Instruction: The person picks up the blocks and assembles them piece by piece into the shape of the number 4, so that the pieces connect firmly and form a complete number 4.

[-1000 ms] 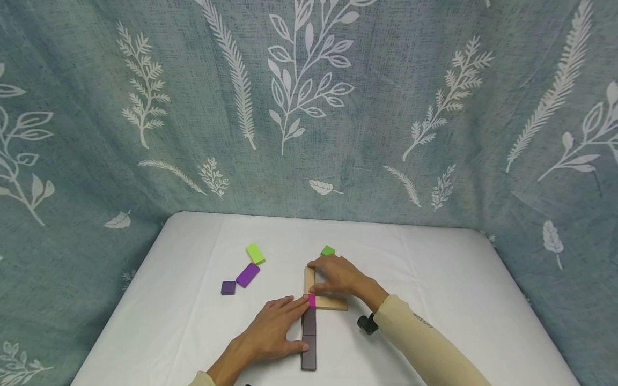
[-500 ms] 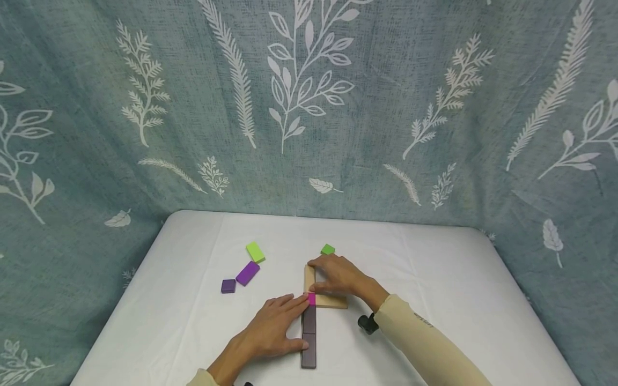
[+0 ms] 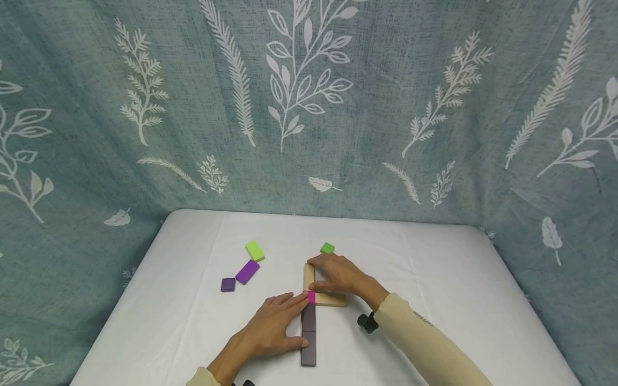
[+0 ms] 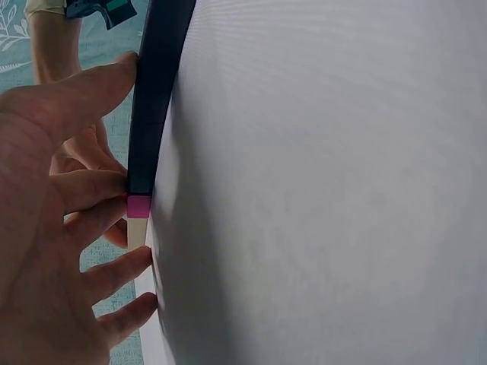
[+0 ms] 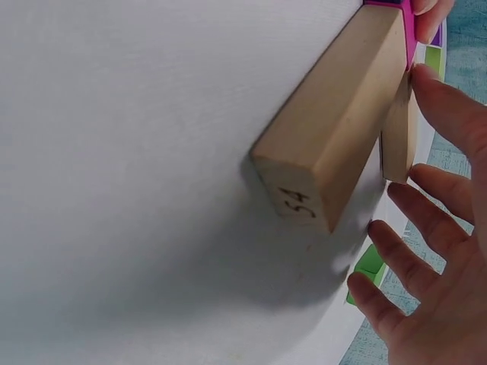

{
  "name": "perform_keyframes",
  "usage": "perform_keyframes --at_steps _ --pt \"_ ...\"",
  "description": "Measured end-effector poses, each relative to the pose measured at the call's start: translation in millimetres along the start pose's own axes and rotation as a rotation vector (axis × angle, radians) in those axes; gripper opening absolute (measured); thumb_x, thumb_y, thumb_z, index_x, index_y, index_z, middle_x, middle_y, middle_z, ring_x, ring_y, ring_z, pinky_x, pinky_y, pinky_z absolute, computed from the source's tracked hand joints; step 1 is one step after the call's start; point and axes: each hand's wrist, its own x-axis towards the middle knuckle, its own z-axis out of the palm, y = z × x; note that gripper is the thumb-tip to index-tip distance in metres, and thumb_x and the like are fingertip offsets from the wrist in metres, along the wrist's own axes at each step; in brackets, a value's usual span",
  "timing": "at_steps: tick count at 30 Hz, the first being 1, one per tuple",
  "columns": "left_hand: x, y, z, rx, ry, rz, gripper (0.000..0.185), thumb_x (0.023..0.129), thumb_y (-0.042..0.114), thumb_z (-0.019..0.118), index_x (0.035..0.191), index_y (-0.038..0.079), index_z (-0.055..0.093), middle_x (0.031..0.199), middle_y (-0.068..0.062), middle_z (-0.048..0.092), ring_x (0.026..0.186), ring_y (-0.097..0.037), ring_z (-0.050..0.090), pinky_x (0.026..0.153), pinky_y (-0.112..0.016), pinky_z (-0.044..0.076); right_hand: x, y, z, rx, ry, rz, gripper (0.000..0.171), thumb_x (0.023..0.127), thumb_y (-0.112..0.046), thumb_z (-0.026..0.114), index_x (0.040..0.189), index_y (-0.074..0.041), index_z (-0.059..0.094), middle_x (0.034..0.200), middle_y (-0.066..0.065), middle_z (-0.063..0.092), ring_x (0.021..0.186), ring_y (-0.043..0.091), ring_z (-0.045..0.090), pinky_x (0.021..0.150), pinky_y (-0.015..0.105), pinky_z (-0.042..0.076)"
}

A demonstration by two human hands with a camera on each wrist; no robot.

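Observation:
Two dark blocks lie end to end, with a small magenta block at their far end. My left hand lies along their left side with fairly straight fingers. Its thumb touches the nearer dark block, and its index fingertip is at the magenta block. Beyond the magenta block lies a pale wooden block. My right hand pinches it lengthwise, thumb at the near end and index finger at the far end. Another wooden block, marked "54" on its end, runs rightward from the magenta block.
On the white table, a lime block, a purple block and a small dark purple block lie to the left. A green block sits just beyond my right hand. A patterned curtain hangs behind.
Both hands keep their places on the blocks. The whole head view shifts very slightly upward; no block visibly moves relative to the others.

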Motion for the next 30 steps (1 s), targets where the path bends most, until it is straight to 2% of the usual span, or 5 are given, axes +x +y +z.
perform_keyframes --at_steps 8,16,23,30 --pt "0.4 0.2 0.0 0.007 0.01 0.007 0.088 0.086 0.059 0.07 0.156 0.014 0.041 0.161 0.002 0.037 0.144 -0.03 0.037 0.113 -0.053 0.033 -6.1 -1.4 -2.0 0.007 0.029 -0.008 0.068 0.091 -0.046 0.074 0.143 -0.007 0.056 0.145 0.01 0.056 0.134 0.031 0.051 0.108 0.052 0.042" --pt "-0.1 0.9 -1.9 -0.007 -0.007 -0.008 0.088 0.087 0.06 0.07 0.156 0.015 0.041 0.161 0.003 0.036 0.145 -0.03 0.036 0.114 -0.053 0.032 -20.9 -6.0 -0.1 0.026 0.061 0.004 0.067 0.094 -0.044 0.07 0.147 -0.006 0.051 0.148 0.01 0.053 0.137 0.03 0.048 0.111 0.05 0.039" --pt "-0.4 0.9 -1.0 -0.005 0.003 -0.008 0.088 0.086 0.059 0.071 0.156 0.015 0.041 0.161 0.003 0.037 0.145 -0.029 0.037 0.114 -0.052 0.032 -36.5 -15.2 2.9 0.069 0.064 -0.023 0.083 0.088 -0.052 0.074 0.149 -0.002 0.048 0.151 0.012 0.05 0.142 0.031 0.042 0.114 0.049 0.035" --pt "0.0 1.5 -1.1 0.002 0.004 -0.006 0.088 0.086 0.06 0.07 0.156 0.014 0.042 0.161 0.003 0.036 0.145 -0.03 0.037 0.114 -0.052 0.032 -51.5 -21.9 8.8 0.071 0.022 -0.016 0.106 0.079 -0.069 0.073 0.156 -0.006 0.037 0.16 0.01 0.038 0.149 0.032 0.028 0.118 0.054 0.026"
